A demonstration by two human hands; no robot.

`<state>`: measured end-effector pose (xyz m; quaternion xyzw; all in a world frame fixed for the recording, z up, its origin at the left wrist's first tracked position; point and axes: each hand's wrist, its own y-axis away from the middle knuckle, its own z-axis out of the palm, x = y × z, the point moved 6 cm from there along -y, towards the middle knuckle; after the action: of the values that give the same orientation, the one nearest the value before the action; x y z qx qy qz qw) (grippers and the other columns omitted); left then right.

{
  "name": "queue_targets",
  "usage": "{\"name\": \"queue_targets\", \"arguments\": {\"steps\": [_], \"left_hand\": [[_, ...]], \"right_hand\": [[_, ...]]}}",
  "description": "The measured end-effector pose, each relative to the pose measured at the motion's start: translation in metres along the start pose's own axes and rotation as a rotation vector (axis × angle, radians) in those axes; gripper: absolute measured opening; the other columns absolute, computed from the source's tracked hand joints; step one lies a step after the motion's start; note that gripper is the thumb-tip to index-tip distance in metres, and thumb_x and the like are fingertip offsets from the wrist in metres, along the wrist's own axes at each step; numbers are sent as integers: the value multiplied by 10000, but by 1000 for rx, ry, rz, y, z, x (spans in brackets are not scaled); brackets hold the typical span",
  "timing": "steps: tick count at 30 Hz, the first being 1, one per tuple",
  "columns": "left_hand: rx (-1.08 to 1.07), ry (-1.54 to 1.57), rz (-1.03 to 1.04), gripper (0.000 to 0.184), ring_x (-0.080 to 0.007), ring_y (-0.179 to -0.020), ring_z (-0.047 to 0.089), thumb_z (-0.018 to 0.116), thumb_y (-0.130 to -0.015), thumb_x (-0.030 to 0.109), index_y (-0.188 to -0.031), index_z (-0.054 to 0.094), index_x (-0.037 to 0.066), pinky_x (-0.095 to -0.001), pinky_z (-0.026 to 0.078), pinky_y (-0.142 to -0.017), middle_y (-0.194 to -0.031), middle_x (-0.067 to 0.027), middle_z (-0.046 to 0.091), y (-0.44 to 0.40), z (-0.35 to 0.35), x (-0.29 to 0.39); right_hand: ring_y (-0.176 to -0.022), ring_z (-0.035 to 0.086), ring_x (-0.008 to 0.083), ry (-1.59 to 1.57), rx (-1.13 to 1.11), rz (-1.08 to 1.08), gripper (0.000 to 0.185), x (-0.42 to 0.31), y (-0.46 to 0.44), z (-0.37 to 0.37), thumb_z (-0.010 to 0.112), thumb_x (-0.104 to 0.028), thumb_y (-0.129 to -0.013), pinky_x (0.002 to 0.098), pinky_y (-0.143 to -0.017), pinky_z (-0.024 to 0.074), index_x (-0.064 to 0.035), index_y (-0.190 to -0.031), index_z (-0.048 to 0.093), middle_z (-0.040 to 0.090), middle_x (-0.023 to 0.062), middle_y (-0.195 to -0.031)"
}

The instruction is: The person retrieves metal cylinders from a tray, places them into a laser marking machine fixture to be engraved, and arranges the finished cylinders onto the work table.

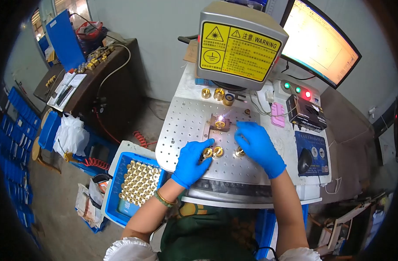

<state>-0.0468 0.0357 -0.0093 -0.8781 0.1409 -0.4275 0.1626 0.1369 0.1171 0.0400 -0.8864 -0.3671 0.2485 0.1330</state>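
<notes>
Brass fitting (220, 124) is sitting at the dark fixture block (213, 122); your right hand (260, 148) is lying nearer, right of the block, half-open; your left hand (191, 161) is curving loosely, front-left of it. Whether either is gripping anything, I cannot tell.

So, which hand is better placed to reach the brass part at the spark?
Probably the right hand: its fingertips are nearer that brass part, while the left hand is beside two other parts.
</notes>
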Motion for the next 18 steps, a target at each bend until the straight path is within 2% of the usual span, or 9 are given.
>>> {"name": "queue_targets", "arguments": {"steps": [2, 4, 6, 8, 12, 14, 15, 16, 18], "left_hand": [[-30, 25, -2, 478, -314, -1003, 577, 704, -747, 102, -1207, 579, 69, -392, 455, -899, -1097, -139, 613, -2, 1, -3], [-62, 47, -5, 498, -326, -1014, 568, 708, -739, 99, -1216, 571, 65, -397, 448, -906, -1104, -148, 610, -4, 6, -1], [153, 29, 157, 514, -347, -996, 573, 724, -735, 112, -1225, 576, 76, -412, 473, -868, -1112, -164, 608, -5, -5, 13], [140, -16, 138, 533, -351, -1053, 548, 732, -748, 132, -1248, 558, 70, -415, 453, -906, -1166, -173, 578, -6, -3, 18], [90, 135, 152, 566, -316, -1099, 537, 698, -814, 138, -1331, 479, 69, -403, 438, -938, -1241, -163, 529, -12, 3, 46], [-76, 502, -69, 544, -271, -1098, 546, 667, -858, 154, -1354, 458, 71, -374, 442, -936, -1255, -155, 520, -16, 22, 36], [-105, 703, -171, 495, -189, -1043, 568, 635, -890, 145, -1349, 468, 63, -299, 462, -892, -1216, -113, 553, -15, 28, 32], [-107, 703, -168, 495, -189, -1043, 568, 635, -890, 145, -1349, 468, 63, -299, 462, -892, -1216, -113, 553, -18, 28, 32], [-132, 993, -347, 451, -130, -983, 578, 620, -905, 135, -1330, 489, 56, -254, 481, -847, -1162, -66, 585, -24, 32, 29]], "right_hand": [[-968, 596, 360, 67, -64, -46, 206, -1, 21, -2, 616, -190, -830, 474, -818, 468, -48, -975, 650, 636, 184, -1041], [-1087, 549, 383, 96, -142, -26, 167, -3, 40, 1, 670, -157, -779, 440, -898, 460, -50, -907, 658, 604, 175, -1170], [-1107, 540, 381, 98, -120, -52, 156, 1, 46, 7, 676, -149, -776, 441, -914, 452, -53, -898, 661, 597, 167, -1192], [-1126, 530, 379, 97, -97, -84, 145, 1, 46, 8, 682, -142, -773, 442, -931, 444, -56, -889, 663, 589, 159, -1213], [-1158, 532, 339, -262, -85, -37, 169, -21, 28, -7, 680, -122, -798, 425, -969, 431, -50, -950, 660, 599, 139, -1209], [-1160, 538, 325, -431, -79, -31, 182, -28, 22, -8, 680, -114, -805, 415, -979, 426, -47, -973, 660, 603, 134, -1205], [-1148, 550, 313, -529, -53, 2, 197, -27, 21, -9, 680, -111, -810, 403, -977, 428, -50, -995, 662, 608, 130, -1200], [-1136, 562, 302, -625, -24, 37, 212, -26, 20, -9, 681, -109, -814, 391, -975, 430, -52, -1017, 664, 612, 126, -1196], [-1110, 575, 305, -577, -12, 34, 242, -32, 16, -19, 679, -109, -818, 389, -960, 438, -53, -1052, 656, 619, 131, -1178]]}}
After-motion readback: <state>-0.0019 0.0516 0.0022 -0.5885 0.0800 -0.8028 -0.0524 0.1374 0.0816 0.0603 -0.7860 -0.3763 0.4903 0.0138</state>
